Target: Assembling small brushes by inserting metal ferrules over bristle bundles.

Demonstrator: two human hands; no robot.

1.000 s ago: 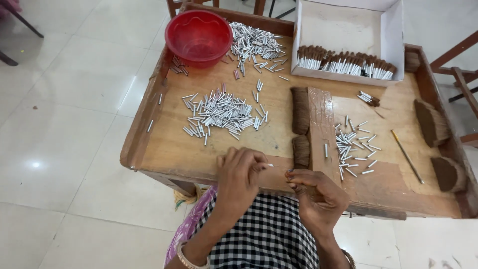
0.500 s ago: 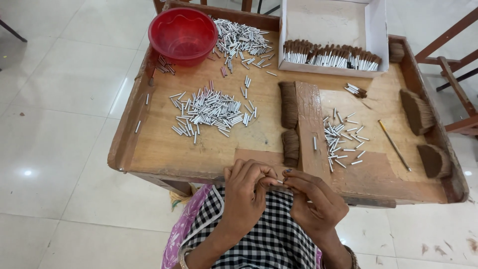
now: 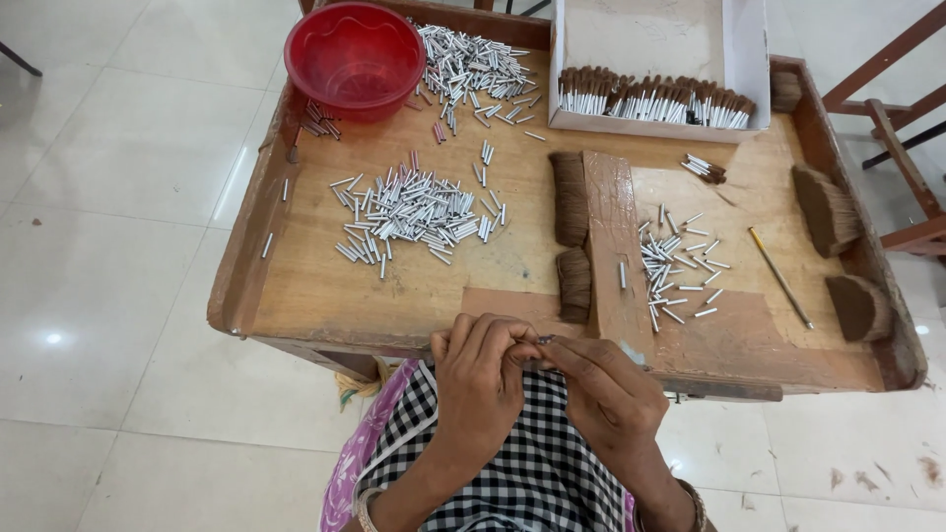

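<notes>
I am pinching a small metal tube (image 3: 545, 340) between the fingertips of my left hand (image 3: 480, 379) and right hand (image 3: 608, 394), both closed around it, just over the near edge of the table (image 3: 394, 296). Loose tubes (image 3: 414, 209) are lying beyond, beside brown bristle tufts (image 3: 573, 283).

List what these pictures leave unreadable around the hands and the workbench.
- Head view: the small piece pinched between left hand and right hand is too small and finger-covered to identify.
- The red bowl is cut off by the top edge.
- The white box is also cut off there.
</notes>
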